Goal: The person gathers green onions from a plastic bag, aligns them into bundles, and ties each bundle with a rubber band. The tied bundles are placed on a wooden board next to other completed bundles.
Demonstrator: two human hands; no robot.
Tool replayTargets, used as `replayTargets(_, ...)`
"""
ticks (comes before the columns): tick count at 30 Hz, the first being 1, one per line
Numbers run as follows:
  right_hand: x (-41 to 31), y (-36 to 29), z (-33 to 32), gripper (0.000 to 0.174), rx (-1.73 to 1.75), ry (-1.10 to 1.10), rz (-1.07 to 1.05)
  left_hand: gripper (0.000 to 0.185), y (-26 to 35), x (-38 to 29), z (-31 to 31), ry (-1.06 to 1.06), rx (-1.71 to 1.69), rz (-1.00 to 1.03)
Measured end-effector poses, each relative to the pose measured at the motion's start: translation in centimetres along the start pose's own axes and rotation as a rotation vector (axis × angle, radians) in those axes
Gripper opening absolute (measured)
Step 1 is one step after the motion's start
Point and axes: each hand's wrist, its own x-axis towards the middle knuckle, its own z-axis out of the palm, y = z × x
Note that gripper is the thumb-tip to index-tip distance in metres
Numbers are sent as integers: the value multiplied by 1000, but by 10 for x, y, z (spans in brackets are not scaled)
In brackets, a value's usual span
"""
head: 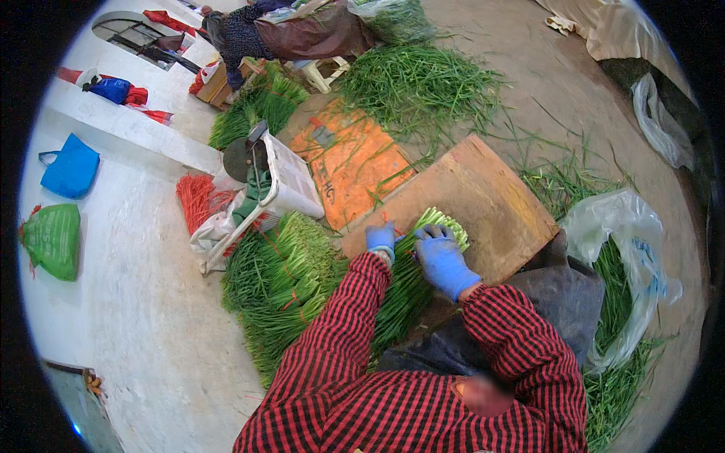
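Both of my hands wear blue gloves. My right hand is closed over a bunch of long green stalks near its pale cut ends, which lie on a wooden board. At the left side of the bunch, my left hand has bent fingers by a red tie; whether it grips the tie I cannot tell. The leafy ends of the bunch hang towards my lap, over a dark apron. Tied bunches of green stalks are piled left of my left arm.
Left of the board stand a white plastic crate and red ties. An orange sheet and loose greens lie beyond. A clear plastic bag is at right. Another person bends over bunches at the far left.
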Motion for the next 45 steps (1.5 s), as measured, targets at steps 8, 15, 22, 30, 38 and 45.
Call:
replayTargets(8, -1, 0, 4, 13, -82, 168, -57, 21, 8, 5, 0, -150, 852, 736)
replayTargets(15, -3, 1, 5, 13, -35, 237, -71, 10, 11, -12, 2, -369, 131, 588)
replayTargets(22, -1, -1, 6, 15, 18, 148, 6, 4, 29, -37, -10, -420, 118, 732)
replayTargets(30, 12, 2, 9, 24, 282, 100, 285, 30, 29, -71, -24, -602, -233, 470)
replayTargets(38, 19, 3, 1, 16, 239, 91, 284, 27, 29, -73, -25, -641, -151, 493)
replayTargets(45, 27, -1, 8, 16, 95, 12, 332, 25, 26, -77, -26, -630, -191, 529)
